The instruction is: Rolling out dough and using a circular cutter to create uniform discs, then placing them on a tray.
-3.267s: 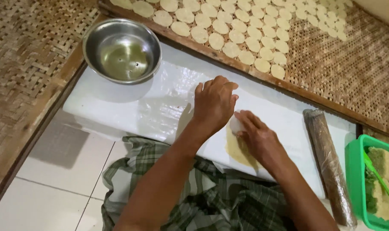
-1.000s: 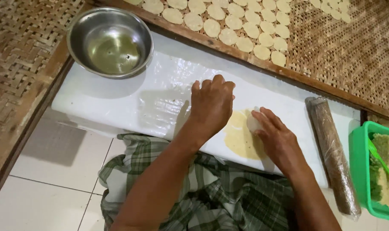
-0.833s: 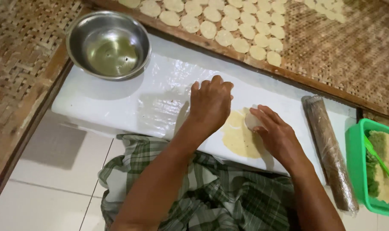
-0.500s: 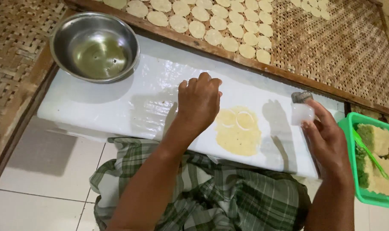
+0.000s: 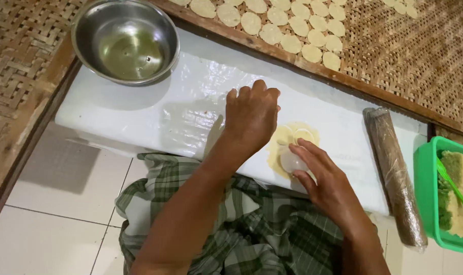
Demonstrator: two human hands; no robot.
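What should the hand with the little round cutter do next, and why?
Probably press straight down. The right hand holds the round cutter on uncut dough, just below one cut circle, while the left hand steadies the sheet.

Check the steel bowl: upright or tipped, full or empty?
Upright. The steel bowl sits flat on the white board, its rim level; only a shallow pool of clear liquid covers its bottom.

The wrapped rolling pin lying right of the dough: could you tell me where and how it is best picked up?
Probably around its middle, from above. The rolling pin lies flat on the white board, a long even cylinder running away from the person, so a central grip should keep it balanced. The green tub crowds its near end; the right hand is closest, its fingers on a small round cutter.
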